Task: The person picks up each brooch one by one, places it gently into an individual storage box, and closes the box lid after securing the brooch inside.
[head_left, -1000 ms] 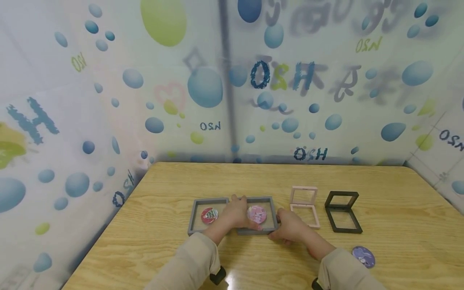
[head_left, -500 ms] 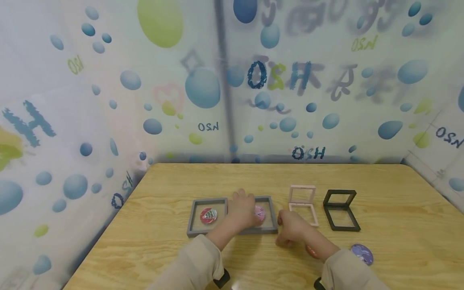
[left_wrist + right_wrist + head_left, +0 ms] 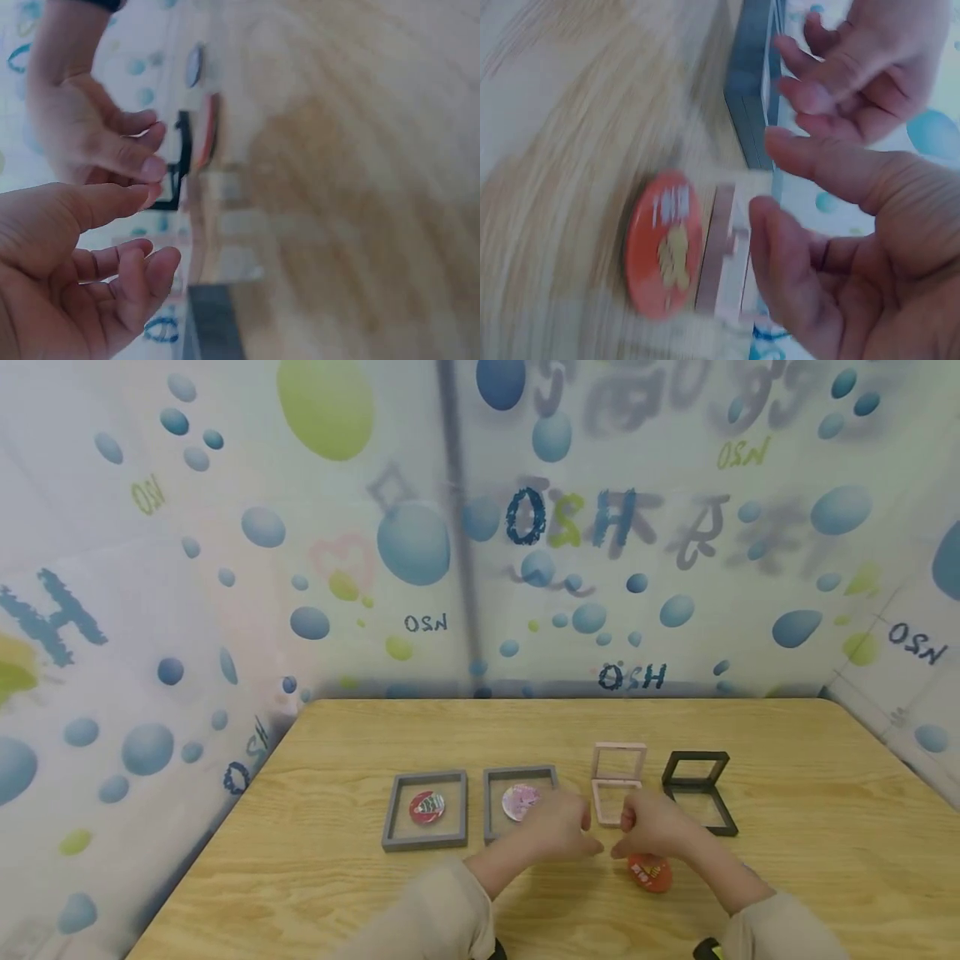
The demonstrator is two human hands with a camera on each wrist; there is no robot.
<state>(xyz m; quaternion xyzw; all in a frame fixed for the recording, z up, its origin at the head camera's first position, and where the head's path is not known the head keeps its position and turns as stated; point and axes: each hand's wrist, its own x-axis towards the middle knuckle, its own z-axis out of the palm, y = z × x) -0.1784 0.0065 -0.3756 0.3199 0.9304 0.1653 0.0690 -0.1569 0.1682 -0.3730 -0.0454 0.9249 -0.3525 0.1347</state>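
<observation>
Hands [image 3: 557, 827] [image 3: 660, 827] empty, loosely curled, orange badge [image 3: 651, 875] face up, long axis far-left to near-right

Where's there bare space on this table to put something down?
The wooden table is bare left of the left gray frame, right of the black frame, and between the frames and the patterned wall. It's crowded centrally, where the left hand and right hand hover near the right gray frame, pink frame and orange badge.

Beige sleeves [image 3: 442, 914], black wrist straps [image 3: 704, 948]; one seemingly yellow-marked
</observation>
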